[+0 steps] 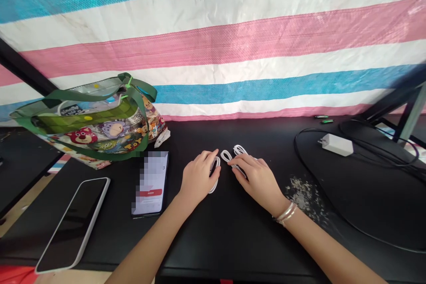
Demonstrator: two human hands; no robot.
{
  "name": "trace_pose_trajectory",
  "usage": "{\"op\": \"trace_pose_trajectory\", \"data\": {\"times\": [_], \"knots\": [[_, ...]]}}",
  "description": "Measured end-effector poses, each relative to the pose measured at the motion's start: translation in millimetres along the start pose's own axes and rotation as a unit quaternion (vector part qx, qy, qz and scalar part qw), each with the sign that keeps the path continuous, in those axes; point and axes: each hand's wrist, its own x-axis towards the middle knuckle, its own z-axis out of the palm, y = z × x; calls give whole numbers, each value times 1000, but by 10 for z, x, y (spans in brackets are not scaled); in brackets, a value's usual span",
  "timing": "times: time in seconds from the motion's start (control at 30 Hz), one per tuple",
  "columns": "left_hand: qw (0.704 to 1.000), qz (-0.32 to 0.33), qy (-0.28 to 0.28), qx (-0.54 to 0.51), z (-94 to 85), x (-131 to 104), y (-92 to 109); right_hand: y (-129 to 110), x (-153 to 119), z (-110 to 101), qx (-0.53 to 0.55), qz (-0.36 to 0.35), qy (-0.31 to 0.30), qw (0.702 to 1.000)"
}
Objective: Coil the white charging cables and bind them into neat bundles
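Observation:
My left hand [199, 175] rests on the black table, its fingers and thumb curled round a small coiled white cable [214, 187]. Loops of this cable show between the thumb and forefinger; the rest is under the hand. To the right, my right hand [254, 177] is closed over another white cable [226, 155], with its fingertips pressed on the coil. A further white loop [238, 149] sticks out just beyond the fingers, and I cannot tell whether it belongs to the same cable. Silver bracelets [286, 214] circle the right wrist. A narrow gap separates the two hands.
A lit phone [151, 186] lies left of my hands, beside a white-edged dark phone [75, 226]. Behind them stands a clear cartoon-print bag [109, 135] with green handles. On the right are a white power adapter [337, 145], black cables [308, 166] and pale crumbs [304, 195].

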Motion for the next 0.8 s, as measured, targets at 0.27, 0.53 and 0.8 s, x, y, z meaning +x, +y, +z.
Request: {"op": "trace_pose_trajectory", "data": {"times": [0.27, 0.53, 0.8], "knots": [[1000, 9, -3, 1, -7, -16, -12, 16, -19, -10, 6, 28, -49, 998], [999, 43, -11, 5, -18, -30, -28, 7, -13, -27, 10, 18, -35, 999], [998, 57, -31, -7, -119, -34, -68, 11, 17, -59, 19, 23, 6, 1000]]}}
